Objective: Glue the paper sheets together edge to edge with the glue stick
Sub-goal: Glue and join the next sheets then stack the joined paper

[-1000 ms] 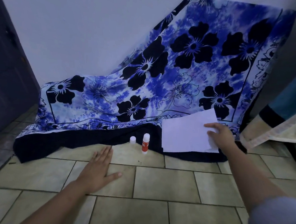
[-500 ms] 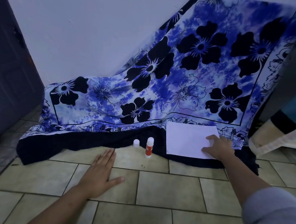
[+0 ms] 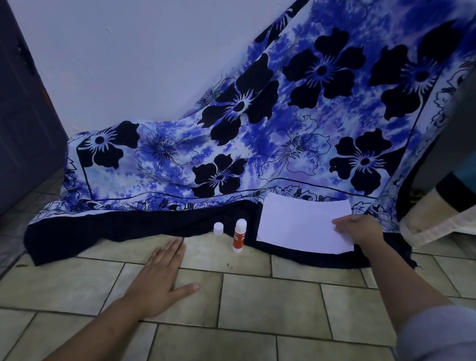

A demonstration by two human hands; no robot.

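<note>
Just starting: pinching the paper sheets (image 3: 298,224) on the floral cloth (image 3: 291,127) with the right hand (image 3: 358,231), resting the left hand (image 3: 159,282) flat on the floor (image 3: 265,300), leaving the glue stick (image 3: 239,236) standing untouched and the gluing seemingly all ahead.

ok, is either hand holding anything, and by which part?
Right hand pinches the paper at its right edge. Left hand lies flat on the floor, holding nothing.
</note>
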